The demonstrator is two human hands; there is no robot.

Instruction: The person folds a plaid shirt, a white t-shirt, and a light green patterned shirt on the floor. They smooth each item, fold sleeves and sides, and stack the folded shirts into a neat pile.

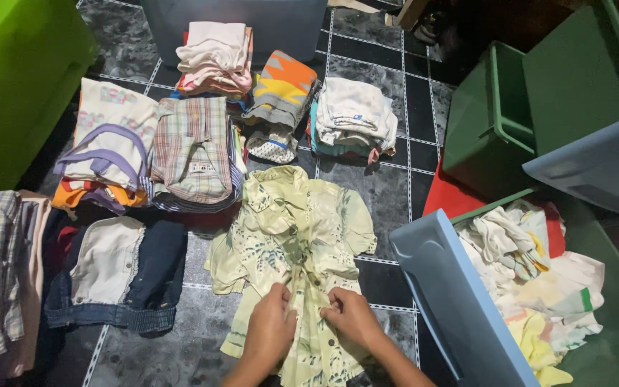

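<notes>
The pale yellow leaf-print shirt (291,244) lies spread face-up on the dark tiled floor (388,193), collar away from the person, hem toward them. Both hands meet at the button placket low on the front: the left hand (270,333) is closed with fingers pinching one edge of the fabric, and the right hand (349,315) pinches the opposite edge, the two nearly touching. Whether a button sits between the fingertips cannot be told. Folded stacks stand beyond the collar: a plaid shirt pile (193,147), a pink and cream pile (215,57), an orange zigzag piece (281,86) and a white pile (352,115). Denim shorts (120,276) lie just left of the shirt. A blue bin lid (460,301) leans beside the right sleeve, against a green bin (610,308) of unfolded clothes. Risks noted: the shirt is rumpled at chest and sleeves, so creases could be pressed in if it is folded as it lies; the placket edges could be joined out of line; the nearby lid could slip onto the right sleeve.
</notes>
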